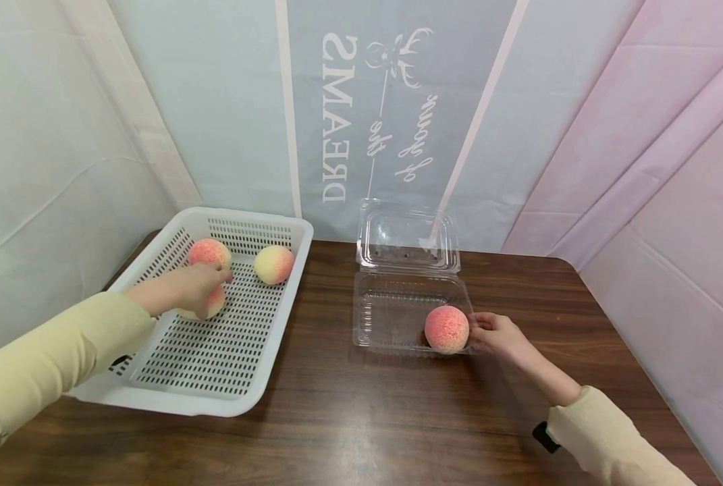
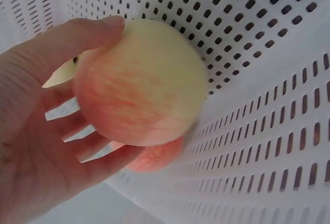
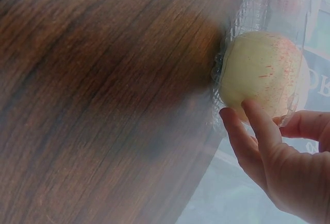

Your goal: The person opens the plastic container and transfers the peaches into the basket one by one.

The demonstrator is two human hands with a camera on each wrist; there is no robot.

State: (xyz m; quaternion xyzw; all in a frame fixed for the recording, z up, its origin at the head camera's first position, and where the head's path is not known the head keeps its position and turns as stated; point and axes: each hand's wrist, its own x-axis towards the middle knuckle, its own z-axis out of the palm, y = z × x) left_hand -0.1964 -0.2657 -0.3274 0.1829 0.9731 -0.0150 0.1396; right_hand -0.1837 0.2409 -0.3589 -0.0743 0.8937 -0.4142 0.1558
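Note:
In the white basket [image 1: 288, 324], my left hand [image 1: 194, 287] curls its thumb and fingers round a yellow-and-pink peach [image 2: 144, 80]. Just beyond it lies another peach [image 1: 209, 252], and a third peach [image 1: 274, 264] rests near the basket's far right corner. To the right, a clear plastic box [image 1: 391, 317] stands with its lid [image 1: 406, 236] raised. One peach [image 1: 447, 329] sits in the box's near right corner. My right hand [image 1: 501, 335] pinches the box wall beside this peach, thumb on one side and fingers on the other.
Basket and box stand on a dark wood table [image 1: 361, 418], with a strip of tabletop between them. A printed grey curtain [image 1: 349, 101] hangs along the back edge. Pale cloth walls [image 1: 45, 148] close in the left and right sides.

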